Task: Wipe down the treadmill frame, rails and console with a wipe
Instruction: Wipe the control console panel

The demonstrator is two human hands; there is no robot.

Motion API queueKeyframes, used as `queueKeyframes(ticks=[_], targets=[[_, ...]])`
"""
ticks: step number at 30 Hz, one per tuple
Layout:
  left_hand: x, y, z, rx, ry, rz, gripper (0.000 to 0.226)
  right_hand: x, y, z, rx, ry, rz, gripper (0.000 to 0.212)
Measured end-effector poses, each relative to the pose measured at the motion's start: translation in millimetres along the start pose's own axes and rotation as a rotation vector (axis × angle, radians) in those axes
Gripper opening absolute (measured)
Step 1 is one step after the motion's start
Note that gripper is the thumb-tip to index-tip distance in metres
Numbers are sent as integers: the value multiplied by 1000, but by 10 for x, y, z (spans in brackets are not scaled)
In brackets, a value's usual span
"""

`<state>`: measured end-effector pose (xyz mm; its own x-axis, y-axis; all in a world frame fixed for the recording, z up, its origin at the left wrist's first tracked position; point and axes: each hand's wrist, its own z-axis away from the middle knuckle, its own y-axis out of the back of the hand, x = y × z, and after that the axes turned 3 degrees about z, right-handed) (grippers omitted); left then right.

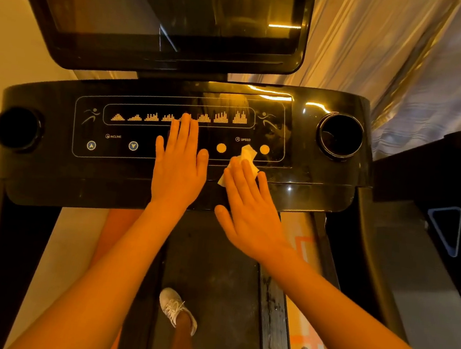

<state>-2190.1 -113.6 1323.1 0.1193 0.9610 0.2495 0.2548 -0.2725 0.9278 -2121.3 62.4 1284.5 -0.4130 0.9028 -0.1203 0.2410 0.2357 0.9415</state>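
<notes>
The right hand (251, 213) lies flat on the lower edge of the treadmill console (54, 174) with the white wipe (248, 153) pinned under its straight, slightly spread fingers. A crumpled corner of the wipe pokes out past the fingertips, between the two round orange speed buttons (221, 148). Pressing with an open palm rather than a pinch probably spreads the cloth and puts even pressure on the glossy panel. The left hand (179, 166) rests palm down on the middle of the panel, fingers straight and close together with the thumb out, its tips reaching the row of programme icons. It holds nothing and looks like a brace for leaning forward. The dark touchscreen (168, 13) above and the right cup holder (340, 135) sit well apart from the wipe. The person stands on the belt (210, 256), a white trainer (177, 308) below.
</notes>
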Motion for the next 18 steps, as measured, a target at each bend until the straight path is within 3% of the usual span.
queueKeyframes(ticks=[12, 18], targets=[[8, -62, 128, 45, 7, -27, 59, 110, 118, -848, 8, -55, 31, 70], [-177, -75, 246, 41, -84, 21, 64, -3, 11, -345, -14, -28, -12, 67]])
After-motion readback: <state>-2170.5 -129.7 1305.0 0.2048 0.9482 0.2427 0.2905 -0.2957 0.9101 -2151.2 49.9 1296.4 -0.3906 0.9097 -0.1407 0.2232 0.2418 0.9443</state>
